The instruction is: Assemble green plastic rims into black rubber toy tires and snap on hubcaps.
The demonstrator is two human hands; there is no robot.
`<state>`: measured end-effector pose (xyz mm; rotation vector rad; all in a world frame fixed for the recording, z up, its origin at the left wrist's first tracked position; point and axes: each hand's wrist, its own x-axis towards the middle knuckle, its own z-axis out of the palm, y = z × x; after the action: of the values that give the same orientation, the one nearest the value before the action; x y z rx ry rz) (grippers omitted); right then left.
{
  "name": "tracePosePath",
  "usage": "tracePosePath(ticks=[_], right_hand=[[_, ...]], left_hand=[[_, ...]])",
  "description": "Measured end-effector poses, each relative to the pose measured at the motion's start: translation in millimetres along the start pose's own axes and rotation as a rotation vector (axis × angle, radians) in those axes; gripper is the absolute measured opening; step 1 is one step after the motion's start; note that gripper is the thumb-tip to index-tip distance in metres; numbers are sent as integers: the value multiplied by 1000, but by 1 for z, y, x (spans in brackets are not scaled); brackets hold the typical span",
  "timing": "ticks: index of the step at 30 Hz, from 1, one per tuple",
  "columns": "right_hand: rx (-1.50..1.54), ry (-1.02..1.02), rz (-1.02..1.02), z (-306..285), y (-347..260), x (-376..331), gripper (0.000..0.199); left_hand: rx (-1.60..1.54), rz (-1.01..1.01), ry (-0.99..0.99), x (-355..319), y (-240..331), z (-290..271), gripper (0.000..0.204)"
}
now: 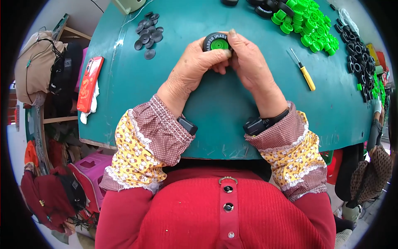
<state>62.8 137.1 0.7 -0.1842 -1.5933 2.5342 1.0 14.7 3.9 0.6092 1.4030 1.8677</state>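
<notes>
A toy wheel, a black tyre (207, 42) around a bright green hub (219, 44), is held up over the green table between my two hands. My left hand (191, 63) is closed on its left and lower side, the thumb lying across the hub's lower edge. My right hand (251, 62) grips the right side, its thumb pressed to the tyre's upper right rim. Pale lettering runs along the tyre's face. The wheel's underside and some fingertips are hidden.
Small black discs (145, 38) lie at the upper left. Green hubs (313, 29) are heaped at the upper right, beside black tyres (360, 58). A yellow-handled screwdriver (307, 79) lies right of my hands. A red phone (90, 85) rests at the table's left edge.
</notes>
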Motion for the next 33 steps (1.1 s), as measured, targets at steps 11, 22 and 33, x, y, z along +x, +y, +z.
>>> tracePosePath(ticks=[11, 22, 33], right_hand=[[174, 10, 56, 5, 5, -4, 27], [144, 104, 42, 9, 2, -9, 24], [39, 39, 30, 8, -4, -9, 31]], left_hand=[[-122, -87, -13, -1, 2, -1, 24], [0, -50, -70, -3, 1, 0, 18], [109, -22, -99, 0, 2, -10, 17]])
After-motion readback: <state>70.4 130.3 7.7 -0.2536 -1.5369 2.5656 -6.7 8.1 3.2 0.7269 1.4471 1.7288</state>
